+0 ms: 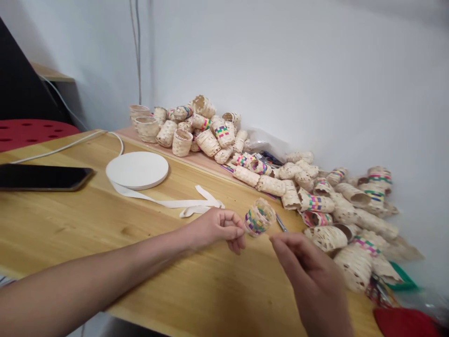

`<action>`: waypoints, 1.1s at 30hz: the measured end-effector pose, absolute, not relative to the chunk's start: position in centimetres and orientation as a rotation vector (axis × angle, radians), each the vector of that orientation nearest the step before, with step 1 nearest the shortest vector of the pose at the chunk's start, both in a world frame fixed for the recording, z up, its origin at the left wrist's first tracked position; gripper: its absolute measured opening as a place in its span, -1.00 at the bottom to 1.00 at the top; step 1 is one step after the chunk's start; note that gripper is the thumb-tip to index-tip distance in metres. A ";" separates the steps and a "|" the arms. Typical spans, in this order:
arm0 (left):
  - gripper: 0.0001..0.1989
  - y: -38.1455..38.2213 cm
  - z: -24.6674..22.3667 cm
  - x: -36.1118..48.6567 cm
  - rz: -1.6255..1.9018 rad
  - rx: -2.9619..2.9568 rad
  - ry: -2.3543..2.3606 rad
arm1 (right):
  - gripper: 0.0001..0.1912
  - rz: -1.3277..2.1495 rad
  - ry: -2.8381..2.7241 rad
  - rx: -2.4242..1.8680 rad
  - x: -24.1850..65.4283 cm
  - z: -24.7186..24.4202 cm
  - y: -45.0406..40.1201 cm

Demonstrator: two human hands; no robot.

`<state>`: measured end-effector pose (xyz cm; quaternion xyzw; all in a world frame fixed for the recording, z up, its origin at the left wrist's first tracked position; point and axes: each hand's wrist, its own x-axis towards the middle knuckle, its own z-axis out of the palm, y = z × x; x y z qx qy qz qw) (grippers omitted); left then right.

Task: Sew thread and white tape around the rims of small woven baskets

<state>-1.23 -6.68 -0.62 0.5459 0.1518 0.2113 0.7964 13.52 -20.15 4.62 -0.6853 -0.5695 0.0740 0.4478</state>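
Observation:
A small woven basket with purple, green and yellow strips in its weave is tilted, its open rim toward the upper right. My left hand is closed, thumb and fingers pinched at the basket's left side. To the lower right of the basket, my right hand is closed too, thumb against forefinger. Whatever may be in that pinch is too small or blurred to name. A loose end of white flat tape lies behind my left hand and leads to a wound white roll lying flat.
Many woven baskets are heaped along the wall, continuing right. A pen-like tool lies behind my right hand. A dark phone and white cable lie left on the wooden table. A red stool stands beyond.

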 end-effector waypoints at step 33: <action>-0.59 -6.4 -1.5 -1.1 0.556 1.068 0.419 | -0.72 0.349 -1.165 -1.600 13.2 -0.1 -15.0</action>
